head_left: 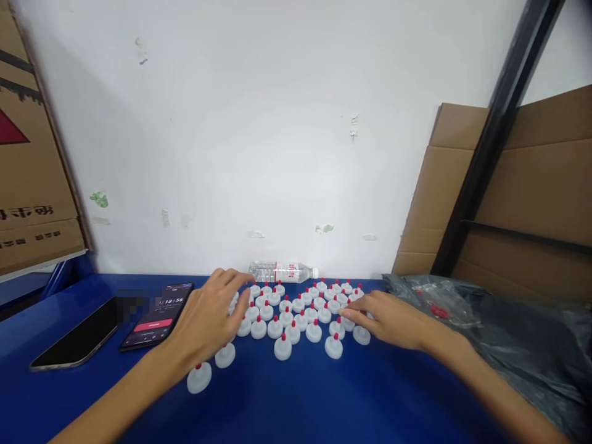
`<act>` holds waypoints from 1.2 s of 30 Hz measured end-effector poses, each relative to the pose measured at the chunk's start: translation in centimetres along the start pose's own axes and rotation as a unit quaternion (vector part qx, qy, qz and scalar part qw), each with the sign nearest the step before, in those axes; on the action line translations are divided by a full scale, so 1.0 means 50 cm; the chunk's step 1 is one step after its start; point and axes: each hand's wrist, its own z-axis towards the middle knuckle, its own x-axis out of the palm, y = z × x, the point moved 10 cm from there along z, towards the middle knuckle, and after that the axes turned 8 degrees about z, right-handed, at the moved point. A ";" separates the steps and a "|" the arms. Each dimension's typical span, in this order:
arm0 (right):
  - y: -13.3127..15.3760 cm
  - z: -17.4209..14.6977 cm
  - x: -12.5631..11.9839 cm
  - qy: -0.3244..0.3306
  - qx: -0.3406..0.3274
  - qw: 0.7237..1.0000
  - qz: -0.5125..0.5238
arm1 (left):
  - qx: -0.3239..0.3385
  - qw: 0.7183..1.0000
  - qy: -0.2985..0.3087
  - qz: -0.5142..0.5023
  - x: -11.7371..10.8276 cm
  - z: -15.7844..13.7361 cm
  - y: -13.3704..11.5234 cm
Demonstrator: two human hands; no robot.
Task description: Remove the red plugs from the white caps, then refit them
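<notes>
Many white round caps with red pointed tips, such as the front cap (282,347), stand on the blue tabletop (296,401). My left hand (215,308) is over the left side of the group, its thumb and fingers apart and curved around the space above some caps. It partly hides the caps beneath it. At the right side, my right hand (379,317) reaches in with fingers stretched out, fingertips close to the red tip of a cap (337,328). Contact there is unclear. Two caps, a nearer one (199,378) and another (225,356), stand apart near my left wrist.
A clear plastic bottle (284,272) lies on its side against the wall. Two phones, one dark (76,336) and one with a lit timer (157,317), lie at left. A dark plastic bag (518,345) covers the right side. Cardboard (416,209) leans by a black post (481,154).
</notes>
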 end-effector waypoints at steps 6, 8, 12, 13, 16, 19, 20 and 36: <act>-0.092 0.007 -0.082 -0.193 0.071 0.975 0.083 | -0.147 0.981 0.064 -0.106 0.065 0.013 0.150; -0.165 0.002 -0.087 -0.258 0.115 0.946 0.157 | -0.170 0.973 0.085 -0.127 0.089 0.010 0.173; -0.272 0.017 -0.021 -0.239 0.154 0.923 0.260 | -0.207 0.952 0.125 -0.187 0.134 -0.005 0.184; -0.285 0.023 0.000 -0.222 0.160 0.921 0.276 | -0.213 0.946 0.132 -0.205 0.143 -0.010 0.182; -0.293 0.039 0.050 -0.179 0.164 0.917 0.317 | -0.226 0.927 0.143 -0.264 0.168 -0.023 0.171; -0.266 0.054 0.081 -0.155 0.145 0.914 0.346 | -0.235 0.906 0.137 -0.325 0.188 -0.028 0.164; -0.253 0.058 0.089 -0.150 0.138 0.913 0.354 | -0.238 0.898 0.132 -0.345 0.193 -0.028 0.163; -0.133 0.069 0.120 -0.132 0.091 0.909 0.385 | -0.343 0.742 -0.003 -0.577 0.204 -0.039 0.151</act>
